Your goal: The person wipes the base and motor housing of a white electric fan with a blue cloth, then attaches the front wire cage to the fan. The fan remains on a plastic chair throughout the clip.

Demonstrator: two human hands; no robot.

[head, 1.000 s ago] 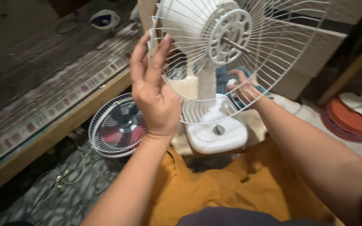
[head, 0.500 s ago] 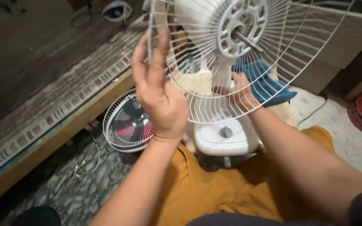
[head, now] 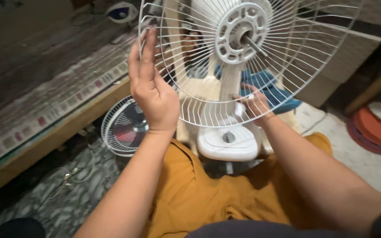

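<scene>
While the white table fan stood upright on its base between the person's orange-trousered knees, the left hand lay flat and open against the left rim of the wire rear guard, fingers straight, gripping nothing. The right hand reached behind the guard's lower wires beside the fan's neck, though its grip could not be made out. A second fan guard lay on the floor, left of the fan.

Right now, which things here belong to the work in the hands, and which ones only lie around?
In hand:
- left hand on the rim of the white wire fan guard
- right hand behind the guard, near the fan's neck
- white fan base

Lying about:
- second fan guard on the floor
- blue fan blade
- red-orange discs
</scene>
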